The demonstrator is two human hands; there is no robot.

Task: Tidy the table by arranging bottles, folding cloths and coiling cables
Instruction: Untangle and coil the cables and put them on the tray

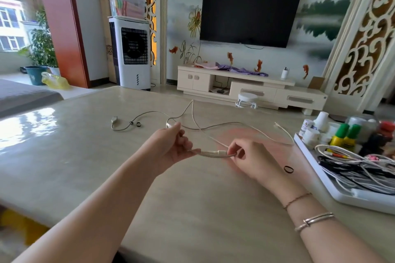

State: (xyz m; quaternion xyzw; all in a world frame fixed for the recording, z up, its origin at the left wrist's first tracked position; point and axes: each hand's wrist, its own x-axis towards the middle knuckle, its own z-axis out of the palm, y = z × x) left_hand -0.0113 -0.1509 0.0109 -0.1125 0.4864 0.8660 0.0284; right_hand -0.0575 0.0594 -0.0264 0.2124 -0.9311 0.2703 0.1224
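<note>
Coiling seems only begun: left hand point(171, 145) and right hand point(249, 156) each pinch the white cable point(215, 153) above the table point(64, 156) (mostly loose); tray point(333, 190) already holds cables and bottles.

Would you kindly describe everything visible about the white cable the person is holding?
The white cable is thin, glossy and plastic-looking, with a thicker connector section in the short stretch between the hands. The left hand and right hand both pinch it above the table. The rest trails uncoiled in loose loops across the tabletop.
</note>
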